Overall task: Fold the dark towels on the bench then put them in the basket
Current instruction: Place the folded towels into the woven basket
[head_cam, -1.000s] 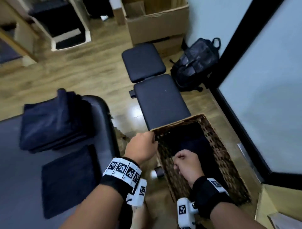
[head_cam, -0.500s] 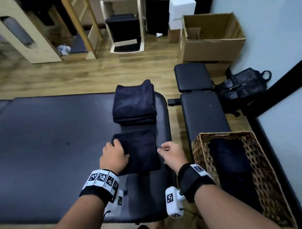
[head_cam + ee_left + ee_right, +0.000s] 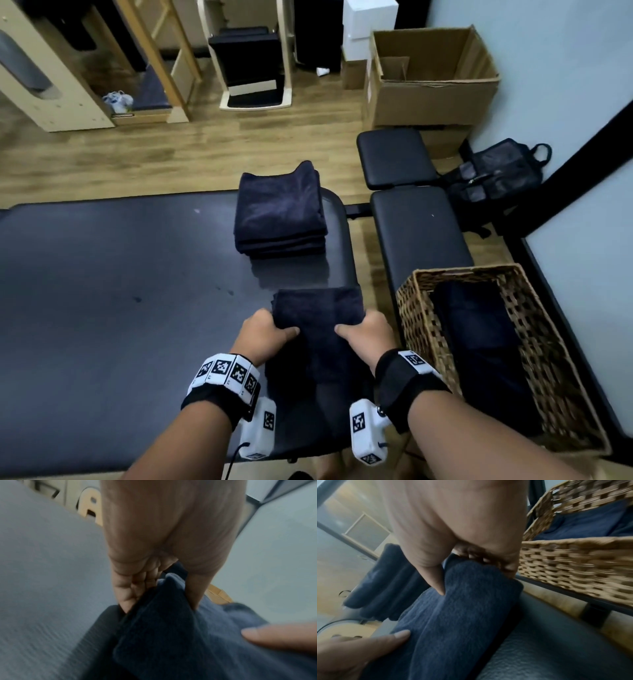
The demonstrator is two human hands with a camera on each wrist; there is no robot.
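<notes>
— Both hands are clamped on one folded towel [image 3: 317, 310] near the right end of the worktop [image 3: 120, 274]: the left hand [image 3: 265, 330] pinches its left side, the right hand [image 3: 366, 330] its right side, thumbs on top and fingers curled underneath.

— What could spoil it from here?

— I'd say the fold. The lower part hangs loose toward the person, so a lopsided lift could let the layers slide open. It could also snag on the basket [image 3: 411, 301] rim.

— Is there room to move?

— Yes. The basket sits just right of the worktop's edge on a narrower padded bench [image 3: 418, 233], with dark cloth already inside. The stack of towels [image 3: 279, 212] lies farther back, well apart from the hands, so it shouldn't be brushed.
</notes>
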